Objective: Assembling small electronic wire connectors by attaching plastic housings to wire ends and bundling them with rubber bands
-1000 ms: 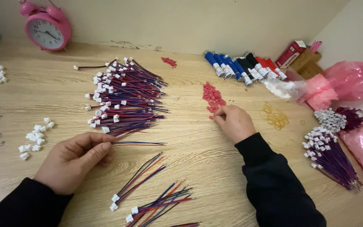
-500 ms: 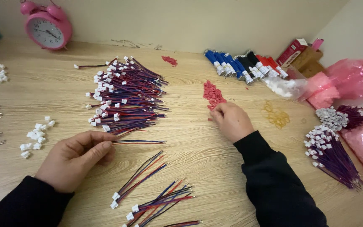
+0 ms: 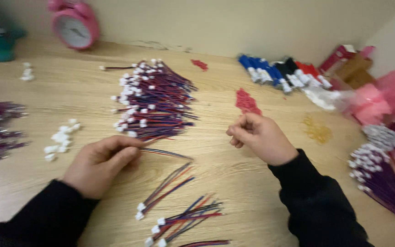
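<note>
Left hand: the left hand (image 3: 100, 161) lies on the table (image 3: 252, 183), fingers curled shut around 1 thin wire lead (image 3: 168, 153) whose red and blue strands run out to the right along the wood.
Right hand: the right hand (image 3: 261, 137) is raised a little above the table, fingers bunched closed; whether something tiny sits between the fingertips cannot be told, as the view is blurred.
Held lead: it lies just below the big wire pile (image 3: 154, 100) and above the loose leads.
Big wire pile: a broad heap of red, blue and black leads with white plug ends, behind the left hand.
Loose leads: a few separate leads (image 3: 179, 212) with white plugs, fanned out near the front edge between the 2 sleeves.
Red pieces: a small red heap (image 3: 247, 101) just beyond the right hand's knuckles.
White connectors: a cluster of white connectors (image 3: 60, 139) left of the left hand.
Far right: another bundle of purple leads (image 3: 382, 176) and pink bags (image 3: 389, 98).
Back: a pink alarm clock (image 3: 74, 25) against the wall.
</note>
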